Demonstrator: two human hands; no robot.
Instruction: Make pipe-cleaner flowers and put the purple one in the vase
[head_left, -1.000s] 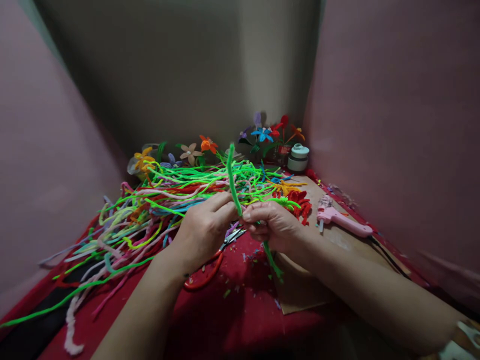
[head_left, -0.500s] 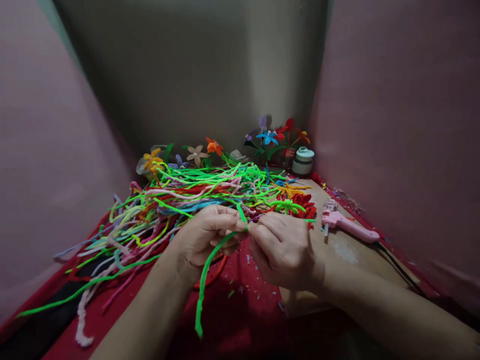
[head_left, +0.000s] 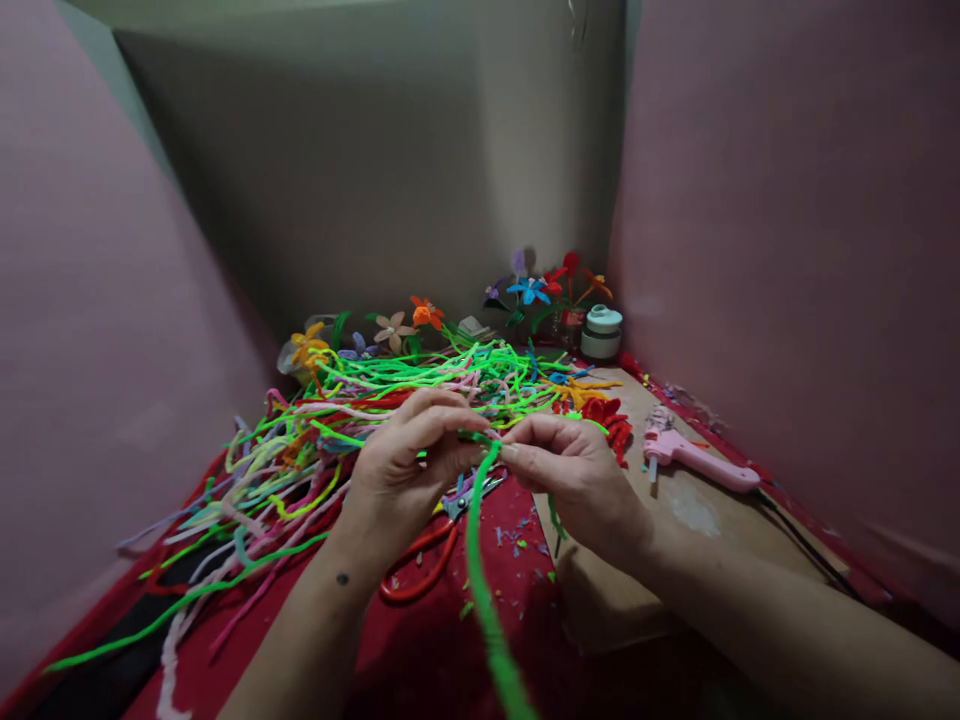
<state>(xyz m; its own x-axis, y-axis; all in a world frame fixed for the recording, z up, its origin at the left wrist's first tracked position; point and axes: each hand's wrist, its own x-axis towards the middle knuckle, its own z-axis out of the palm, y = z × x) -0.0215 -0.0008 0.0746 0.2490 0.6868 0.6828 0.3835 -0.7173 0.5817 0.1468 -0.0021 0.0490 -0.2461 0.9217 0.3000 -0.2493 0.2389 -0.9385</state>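
Between my hands is a bright green pipe cleaner [head_left: 480, 570], its long end hanging down toward me and blurred near the bottom. My left hand [head_left: 409, 455] pinches it near the middle with thumb and fingers. From the other side, my right hand [head_left: 574, 475] grips the same spot, fingertips almost touching the left ones. A short green end sticks out below the right hand. Red-handled scissors [head_left: 435, 560] lie on the red cloth just under my hands, partly covered by the left one.
A big heap of coloured pipe cleaners [head_left: 300, 480] spreads behind and left. Finished pipe-cleaner flowers [head_left: 529, 290] stand at the back beside a lidded jar [head_left: 601, 333]. On a brown board [head_left: 607, 590] at right rests a pink glue gun [head_left: 697, 460] with a cord. Fuzz scraps litter the red cloth [head_left: 517, 590].
My right hand has turned from a fist to a fingertip pinch. The green pipe cleaner's long end has swung right and toward me. The scissors have come into view.
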